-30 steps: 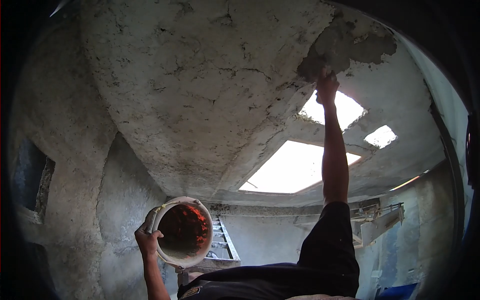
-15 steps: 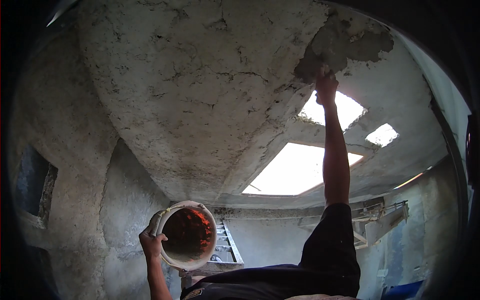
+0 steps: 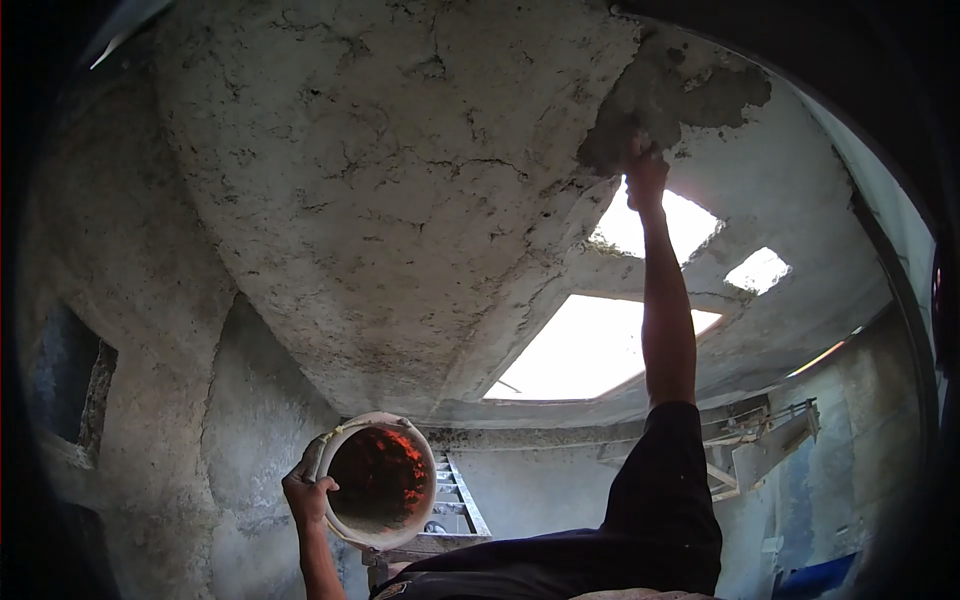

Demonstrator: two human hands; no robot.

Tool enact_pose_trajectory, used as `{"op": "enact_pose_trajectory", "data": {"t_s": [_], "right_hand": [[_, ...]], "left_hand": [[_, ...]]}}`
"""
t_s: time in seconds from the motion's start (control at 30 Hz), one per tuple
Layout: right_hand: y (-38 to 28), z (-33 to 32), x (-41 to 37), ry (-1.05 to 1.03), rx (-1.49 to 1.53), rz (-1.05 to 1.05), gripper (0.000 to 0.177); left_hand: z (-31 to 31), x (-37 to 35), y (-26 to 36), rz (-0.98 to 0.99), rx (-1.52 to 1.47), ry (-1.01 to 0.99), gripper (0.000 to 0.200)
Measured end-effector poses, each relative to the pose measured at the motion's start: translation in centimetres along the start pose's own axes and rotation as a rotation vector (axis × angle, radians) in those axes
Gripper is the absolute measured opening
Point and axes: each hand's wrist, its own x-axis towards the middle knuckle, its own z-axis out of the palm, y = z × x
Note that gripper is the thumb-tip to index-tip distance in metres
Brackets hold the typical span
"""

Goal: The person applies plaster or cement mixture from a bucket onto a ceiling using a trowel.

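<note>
My left hand [image 3: 308, 492] is closed on the rim of a round bucket [image 3: 330, 470], thumb over the edge. The bucket is tilted, its mouth facing me, and its dark inside has orange-red patches and greyish residue. My right arm is stretched up, and my right hand [image 3: 648, 172] is closed at the lower edge of a dark, wet-looking mortar patch [image 3: 655, 95] on the ceiling. Whatever it grips is too dark and blurred to identify.
Cracked, rough plaster [image 3: 400, 200] covers the sloping ceiling. Bright openings [image 3: 575, 350] lie behind my right arm. A ladder [image 3: 465, 500] stands beyond the bucket. A frame with a board [image 3: 770, 450] is at the right wall, and a recess [image 3: 65, 370] at the left.
My view has shifted slightly, so the ceiling patch sits a little further left. The bucket appears slightly lower. My right hand stays at the patch, and my left still holds the rim.
</note>
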Motion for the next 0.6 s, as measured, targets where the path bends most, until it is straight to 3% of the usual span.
{"op": "enact_pose_trajectory", "data": {"t_s": [0.07, 0.13, 0.2, 0.23, 0.3, 0.33, 0.4, 0.57, 0.6], "right_hand": [[-0.1, -0.1, 1.4, -0.016, -0.062, 0.214, 0.056], [0.7, 0.1, 1.6, 0.019, -0.075, 0.167, 0.056], [2.5, 1.5, 2.0, 0.070, -0.024, 0.108, 0.054], [3.8, 2.0, 1.8, 0.066, -0.023, 0.111, 0.054], [7.4, 3.3, 1.6, 0.185, -0.156, -0.201, 0.042], [8.8, 3.6, 1.0, 0.184, -0.152, -0.198, 0.042], [11.0, 3.5, 0.2, 0.182, -0.675, -0.440, 0.045], [9.3, 2.5, -2.3, 0.278, -0.481, -0.296, 0.036], [5.0, 0.2, -3.3, 0.145, 0.009, 0.120, 0.031]], "left_hand": [[-0.3, -0.1, 0.0, -0.002, 0.034, 0.000, 0.036], [-0.3, 0.1, 0.0, -0.001, 0.058, -0.001, 0.037], [-0.8, 0.5, -0.1, -0.036, 0.116, -0.080, 0.056], [-0.9, 0.4, 0.0, -0.038, 0.119, -0.078, 0.056], [-0.9, 0.2, 0.3, -0.074, 0.126, -0.068, 0.053], [-0.8, 0.0, 0.6, -0.073, 0.130, -0.064, 0.053], [-0.2, -0.4, 1.1, -0.002, 0.023, 0.018, 0.034], [-1.2, -0.4, 1.1, -0.038, 0.067, -0.046, 0.041], [-1.3, -0.4, 0.9, -0.032, 0.073, -0.037, 0.041]]}}
